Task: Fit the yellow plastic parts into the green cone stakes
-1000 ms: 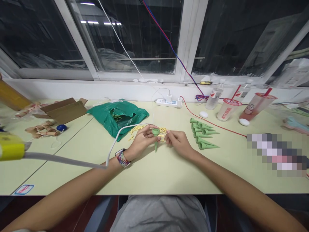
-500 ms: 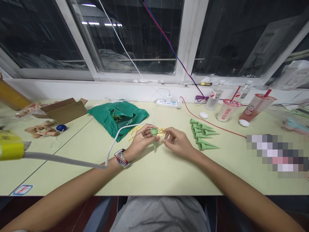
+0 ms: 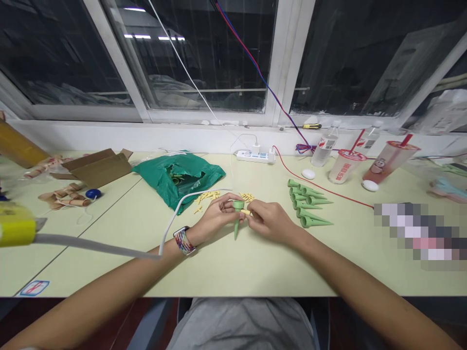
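My left hand is closed around a green plastic spike, a hollow cone with a wide round top, its point hanging down. My right hand pinches a small yellow plastic piece and holds it against the side of the spike, just below the wide top. Fingers partly cover both parts. Behind the hands, loose yellow pieces lie scattered on the table. Several more green spikes lie in a group to the right, points facing right.
A torn green plastic bag with green parts inside lies behind my left hand. Farther left are a cardboard box and a wooden toy. Cups, a power strip and a red cable stand at the back. A grey cable crosses my left forearm.
My right hand has moved in to the left, bringing the yellow piece up against the green spike. The spike has shifted slightly right and lower in view.
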`<state>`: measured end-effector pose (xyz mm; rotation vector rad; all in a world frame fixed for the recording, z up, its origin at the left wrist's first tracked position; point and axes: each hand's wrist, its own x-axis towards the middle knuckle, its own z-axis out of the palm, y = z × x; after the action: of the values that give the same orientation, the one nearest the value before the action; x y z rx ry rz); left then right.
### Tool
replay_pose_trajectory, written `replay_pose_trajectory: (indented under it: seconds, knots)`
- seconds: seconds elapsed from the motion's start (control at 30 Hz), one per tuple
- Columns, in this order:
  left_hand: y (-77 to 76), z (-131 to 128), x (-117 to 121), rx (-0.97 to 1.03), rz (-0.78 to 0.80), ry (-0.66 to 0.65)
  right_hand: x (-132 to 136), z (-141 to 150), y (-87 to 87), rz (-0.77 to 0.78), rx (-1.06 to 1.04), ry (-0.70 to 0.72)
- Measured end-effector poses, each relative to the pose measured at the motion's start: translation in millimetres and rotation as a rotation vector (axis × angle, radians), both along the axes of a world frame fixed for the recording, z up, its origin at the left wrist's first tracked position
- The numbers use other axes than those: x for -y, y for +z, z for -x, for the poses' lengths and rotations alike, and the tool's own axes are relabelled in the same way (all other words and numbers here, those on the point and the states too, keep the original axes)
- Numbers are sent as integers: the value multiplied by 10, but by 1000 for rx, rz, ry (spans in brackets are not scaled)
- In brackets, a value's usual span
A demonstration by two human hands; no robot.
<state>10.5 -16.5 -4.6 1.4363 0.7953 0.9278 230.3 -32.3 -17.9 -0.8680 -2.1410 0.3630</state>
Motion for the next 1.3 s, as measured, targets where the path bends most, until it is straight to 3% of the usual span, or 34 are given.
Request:
replay_pose_trajectory:
  seconds: [0.07,0.17,0.23,0.4,0.47,0.57,0.67,0.73,0.8,0.93,1.0,1.07,1.2,1.23,1.3]
  knots:
    - [4,-15,18,-2,-25,13,15,44,-6,54,-26,10]
    - [23,-28,39,-1,-133,122,39,130,-14,293,-164,-4]
    - [38,-22,45,1,-157,147,57,160,-13,329,-182,-28]
    - [39,6,44,66,11,-17,60,85,0,-108,44,-88]
    - [28,3,49,91,53,-62,51,63,-2,-154,81,-70]
    - [29,-2,57,68,11,-56,59,120,-8,49,-45,-23]
    - [53,8,56,31,-91,28,97,232,9,498,-312,43]
    - [70,21,51,44,-78,32,119,264,37,690,-378,90]
    - [78,28,46,93,11,-19,128,232,66,578,-287,67]
    - [59,17,42,171,180,-114,106,104,89,22,56,-58]
    - [40,12,46,148,165,-122,98,99,84,-7,84,-51]
    - [31,17,57,66,52,-68,105,152,77,169,-66,-18]
    - [83,48,91,-135,-351,194,157,291,99,824,-482,135]
    - [109,56,95,-147,-395,225,170,300,112,874,-508,147]
    - [161,66,91,-129,-335,174,183,276,137,692,-422,87]
